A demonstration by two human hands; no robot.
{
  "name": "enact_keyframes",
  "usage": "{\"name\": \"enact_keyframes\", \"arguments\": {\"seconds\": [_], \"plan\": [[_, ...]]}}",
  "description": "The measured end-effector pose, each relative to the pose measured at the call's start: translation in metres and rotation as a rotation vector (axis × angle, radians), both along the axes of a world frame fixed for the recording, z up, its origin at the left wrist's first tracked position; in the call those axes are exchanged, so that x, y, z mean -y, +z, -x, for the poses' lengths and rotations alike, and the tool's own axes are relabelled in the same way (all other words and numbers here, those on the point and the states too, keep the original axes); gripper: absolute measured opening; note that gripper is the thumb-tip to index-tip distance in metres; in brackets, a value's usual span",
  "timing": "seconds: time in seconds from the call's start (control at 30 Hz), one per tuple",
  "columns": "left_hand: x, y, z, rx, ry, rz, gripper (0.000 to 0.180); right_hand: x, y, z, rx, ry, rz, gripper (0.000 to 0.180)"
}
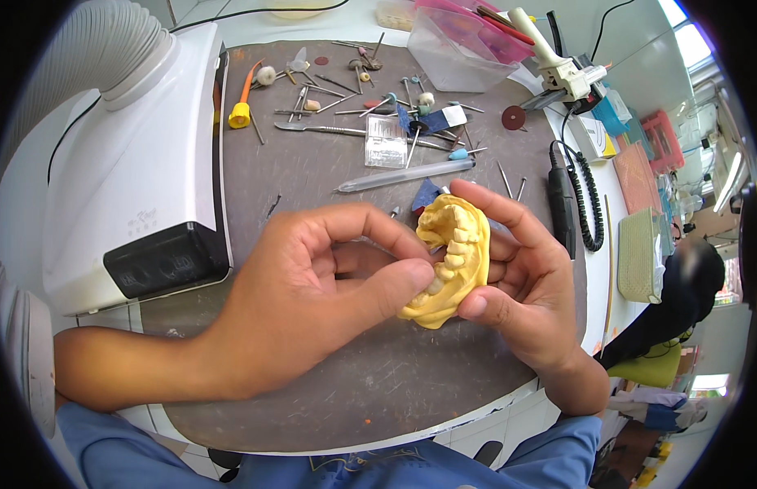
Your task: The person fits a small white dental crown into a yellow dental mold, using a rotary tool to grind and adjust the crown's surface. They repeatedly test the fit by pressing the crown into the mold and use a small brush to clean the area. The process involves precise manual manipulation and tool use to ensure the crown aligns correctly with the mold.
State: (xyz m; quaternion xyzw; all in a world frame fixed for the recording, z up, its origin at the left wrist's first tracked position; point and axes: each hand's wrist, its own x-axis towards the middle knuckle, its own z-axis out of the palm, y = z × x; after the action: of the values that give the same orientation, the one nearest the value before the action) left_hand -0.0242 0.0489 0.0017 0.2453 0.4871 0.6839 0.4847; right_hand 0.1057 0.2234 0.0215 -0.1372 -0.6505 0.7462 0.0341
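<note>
A yellow plaster dental cast (pixel 475 273) with a row of moulded teeth is held above the bench, tilted on its side. My right hand (pixel 529 285) grips it from the right, thumb at its lower edge and fingers behind and above. From the left, my left hand (pixel 313 285) meets the tooth row, its thumb and forefinger closed together at the cast's lower left. A paler, tooth-like spot shows by the left thumb tip. Whatever those fingertips pinch is hidden.
On the grey bench mat (pixel 313 416) lie several rotary burs, a metal carving knife (pixel 321 128), a clear pen (pixel 404 174) and a clear case (pixel 386 140). A white machine (pixel 142 179) with a hose stands left. A black handpiece (pixel 561 204) with coiled cord is right; a person (pixel 680 285) sits beyond.
</note>
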Motion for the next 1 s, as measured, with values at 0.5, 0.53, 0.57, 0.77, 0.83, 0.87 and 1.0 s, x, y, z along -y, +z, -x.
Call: {"name": "enact_keyframes", "arguments": {"seconds": [0.5,0.53,0.57,0.77,0.83,0.87,1.0], "plan": [[-0.0009,-0.0042,0.0012,-0.033,0.001,-0.025,0.009,0.0020,0.0014,0.0000,0.018,-0.030,-0.016,0.090],[-0.0006,-0.0028,0.0011,-0.025,0.001,-0.019,0.009,0.0021,0.0017,0.0001,0.018,-0.031,-0.020,0.090],[-0.0006,-0.0016,0.0009,-0.017,0.000,-0.013,0.010,0.0022,0.0017,0.0000,0.016,-0.033,-0.019,0.090],[0.0000,0.0029,-0.0012,0.041,0.004,0.005,0.011,0.0023,0.0015,-0.0006,0.011,-0.037,-0.021,0.091],[0.0001,0.0024,-0.0015,0.044,0.006,-0.002,0.011,0.0027,0.0019,0.0001,0.015,-0.036,-0.025,0.091],[0.0003,0.0023,-0.0016,0.046,0.006,-0.005,0.011,0.0035,0.0021,0.0005,0.015,-0.036,-0.025,0.091],[0.0005,-0.0010,-0.0016,0.005,0.011,-0.032,0.011,0.0043,0.0021,0.0006,0.013,-0.039,-0.026,0.092]]}}
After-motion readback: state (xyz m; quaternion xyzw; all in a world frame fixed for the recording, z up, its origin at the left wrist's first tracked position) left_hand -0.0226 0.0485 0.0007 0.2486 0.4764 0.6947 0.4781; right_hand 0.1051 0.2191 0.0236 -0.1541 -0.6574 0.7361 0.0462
